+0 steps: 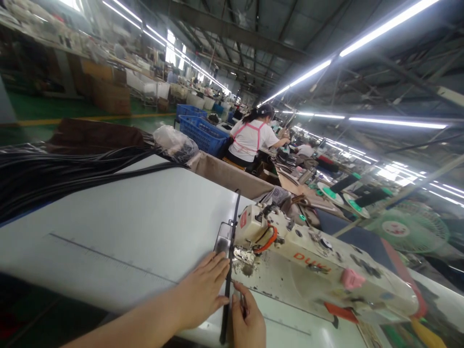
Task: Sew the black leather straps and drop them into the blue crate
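Note:
A long narrow black strip [227, 290] runs front to back across the white sewing table and under the head of the sewing machine [290, 251]. My left hand [203, 290] lies flat at the strip's left side, fingers stretched out and fingertips close to the metal plate by the presser foot [244, 255]. On the strip's other side is my right hand [248, 316], its thumb and fingers curled together beside the edge. Something small and dark shows between those fingers, too hidden to name. The strip's near end hangs toward the table's front edge.
Many black strips [72, 169] are heaped at the left back, beside brown material [94, 135]. Behind the table stand a fabric-lined bin [232, 174] and blue crates [203, 133]. A co-worker [250, 137] sits beyond. Thread spools [344, 186] and a green fan [402, 227] are at right.

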Available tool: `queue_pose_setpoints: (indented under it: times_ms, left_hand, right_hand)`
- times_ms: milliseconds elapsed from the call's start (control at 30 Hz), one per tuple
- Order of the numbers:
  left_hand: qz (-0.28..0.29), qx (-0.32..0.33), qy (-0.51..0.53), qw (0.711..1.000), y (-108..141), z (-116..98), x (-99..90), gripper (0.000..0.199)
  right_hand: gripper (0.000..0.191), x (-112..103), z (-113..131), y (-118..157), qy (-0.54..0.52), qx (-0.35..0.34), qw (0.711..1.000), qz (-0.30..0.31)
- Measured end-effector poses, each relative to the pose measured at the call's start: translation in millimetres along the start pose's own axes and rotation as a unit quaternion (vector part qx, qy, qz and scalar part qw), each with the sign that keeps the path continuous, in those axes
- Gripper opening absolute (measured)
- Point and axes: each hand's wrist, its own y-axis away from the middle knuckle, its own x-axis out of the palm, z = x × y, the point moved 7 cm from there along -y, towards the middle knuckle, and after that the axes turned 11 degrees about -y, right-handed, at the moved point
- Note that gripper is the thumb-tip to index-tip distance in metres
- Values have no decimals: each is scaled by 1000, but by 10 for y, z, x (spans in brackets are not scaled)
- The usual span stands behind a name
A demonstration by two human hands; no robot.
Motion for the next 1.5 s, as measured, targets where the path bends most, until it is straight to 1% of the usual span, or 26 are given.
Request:
queue_pose_setpoints:
  times_ms: [67,133,267,333,567,800,1067,1300,1500]
  left_hand:
    - [3,0,-1,1000,-6,1,13,72]
    - [2,-3,0,1000,-9,8,30,72]
    - [11,-5,2,1000,-11,10,69,74]
    - [13,-1,-2,1000,-10,5,70,74]
    - [-5,11,-21,1000,-2,-4,2,71]
    - [-10,1,-29,1000,-4,0,0,68]
    - [21,-12,-20,1000,-55,35,92,65]
    - [68,-26,23,997,-200,177,184,61]
    - [70,-58,51,995,-241,277,237,56]
  right_hand:
    - [47,-12,2,-1,-14,-1,1000,-21]
    - [45,-26,11,0,-22,1,1000,-23]
    - [39,-31,61,-4,-14,14,999,29]
    - [38,-38,103,-6,-11,17,999,41]
    - [35,-38,194,-5,-17,6,999,30]
    - [32,-34,251,-3,-28,5,999,30]
    - [30,-31,284,22,-29,18,999,29]
    - [29,-19,334,37,-42,11,999,28]
    - [31,-22,328,52,-38,12,999,27]
